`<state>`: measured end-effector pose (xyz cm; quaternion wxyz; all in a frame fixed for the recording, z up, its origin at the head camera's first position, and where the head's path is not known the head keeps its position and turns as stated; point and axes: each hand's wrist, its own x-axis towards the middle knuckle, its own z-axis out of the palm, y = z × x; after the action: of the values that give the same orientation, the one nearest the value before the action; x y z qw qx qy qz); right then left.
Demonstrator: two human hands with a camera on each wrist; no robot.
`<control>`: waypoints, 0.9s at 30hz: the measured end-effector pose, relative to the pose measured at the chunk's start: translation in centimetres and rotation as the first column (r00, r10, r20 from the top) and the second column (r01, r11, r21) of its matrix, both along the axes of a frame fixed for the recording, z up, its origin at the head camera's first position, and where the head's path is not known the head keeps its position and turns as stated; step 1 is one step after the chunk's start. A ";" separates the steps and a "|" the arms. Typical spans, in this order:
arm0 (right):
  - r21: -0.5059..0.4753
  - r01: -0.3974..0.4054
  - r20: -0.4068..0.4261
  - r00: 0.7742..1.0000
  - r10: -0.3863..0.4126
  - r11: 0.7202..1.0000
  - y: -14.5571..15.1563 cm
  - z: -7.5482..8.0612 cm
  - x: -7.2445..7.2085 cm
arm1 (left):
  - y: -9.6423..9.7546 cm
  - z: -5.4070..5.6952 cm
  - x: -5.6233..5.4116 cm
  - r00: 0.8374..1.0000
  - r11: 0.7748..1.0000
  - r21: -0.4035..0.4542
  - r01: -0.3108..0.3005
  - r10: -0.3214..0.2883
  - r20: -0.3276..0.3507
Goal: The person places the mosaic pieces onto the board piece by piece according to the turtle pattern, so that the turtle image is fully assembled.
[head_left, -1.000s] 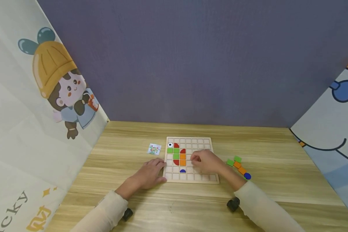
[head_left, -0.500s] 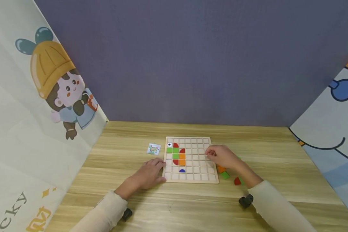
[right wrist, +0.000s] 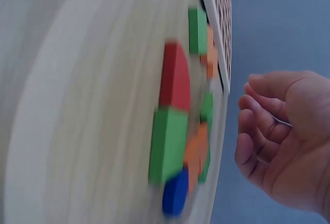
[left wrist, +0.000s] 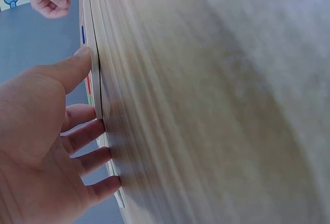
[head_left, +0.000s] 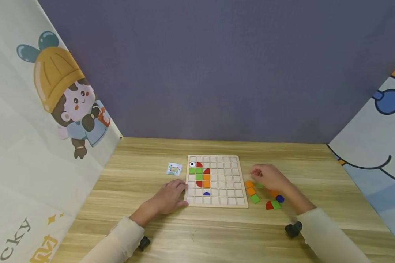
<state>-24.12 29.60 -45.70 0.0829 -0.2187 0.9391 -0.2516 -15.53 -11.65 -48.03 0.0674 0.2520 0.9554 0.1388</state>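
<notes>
A wooden grid board [head_left: 228, 182] lies on the table between my hands. Set in its left columns are a white eye piece [head_left: 192, 164], green squares [head_left: 199, 177], orange squares [head_left: 206, 184], red quarter-rounds [head_left: 199, 184] and a blue half-round [head_left: 206, 194]. My left hand [head_left: 169, 196] rests at the board's left edge; in the left wrist view its fingertips [left wrist: 111, 183] touch that edge. To the right of the board, my right hand [head_left: 270, 177] hovers over loose pieces. Its fingers [right wrist: 247, 147] are loosely curled, with nothing visible in them.
Loose orange squares [head_left: 251, 191], a green square [head_left: 255, 198], a red quarter-round [head_left: 269, 205] and a blue round piece [head_left: 280, 198] lie right of the board. A printed picture card [head_left: 174, 169] lies to its left. A dark panel [head_left: 217, 73] stands behind the table [head_left: 217, 233].
My right hand has moved from over the board rightward to above the loose pieces, uncovering the board's right columns. The left hand has stayed at the board's left edge.
</notes>
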 end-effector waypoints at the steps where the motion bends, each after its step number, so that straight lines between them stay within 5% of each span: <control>1: 0.005 0.012 -0.002 1.000 -0.012 1.000 0.5 0.1 0.0 | 0.0 0.0 0.0 1.000 1.000 0.002 0.000 0.000 -0.001; 14: 0.117 0.098 -0.060 0.994 -0.091 0.988 4.4 -0.2 0.1 | 0.0 0.0 0.0 1.000 1.000 0.002 -0.001 0.001 0.004; 27: 0.161 0.091 0.086 0.991 -0.106 0.983 5.2 -0.7 -0.1 | 0.0 0.0 -0.1 1.000 1.000 -0.011 0.007 -0.007 -0.003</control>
<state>-24.24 34.78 -46.40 0.1313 -0.1528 0.9607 -0.1907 -15.68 -11.70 -48.06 0.0680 0.2552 0.9553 0.1331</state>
